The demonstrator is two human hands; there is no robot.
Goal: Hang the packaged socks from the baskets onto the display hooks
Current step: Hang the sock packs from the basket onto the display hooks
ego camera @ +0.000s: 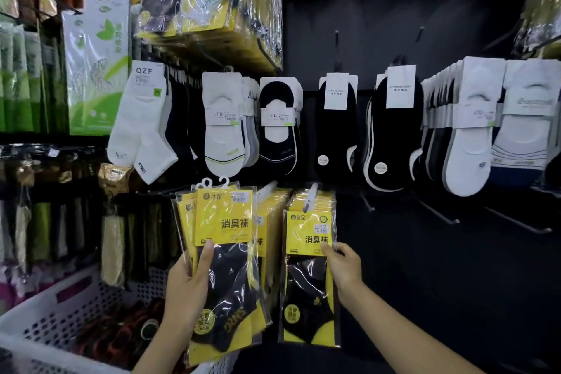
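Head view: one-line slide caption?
Left hand holds loose yellow sock packs; right hand pinches a hung pack beside them; white basket at lower left.

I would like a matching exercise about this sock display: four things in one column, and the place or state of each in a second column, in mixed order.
Column one:
1 left hand
2 right hand
3 white basket
4 QZF white socks

Column two:
A in the lower left corner
B hanging, in the row above the yellow packs
C holds the loose yellow packs
D pinches the front yellow pack of the right stack

Pairs: 1-C, 2-D, 3-A, 4-B
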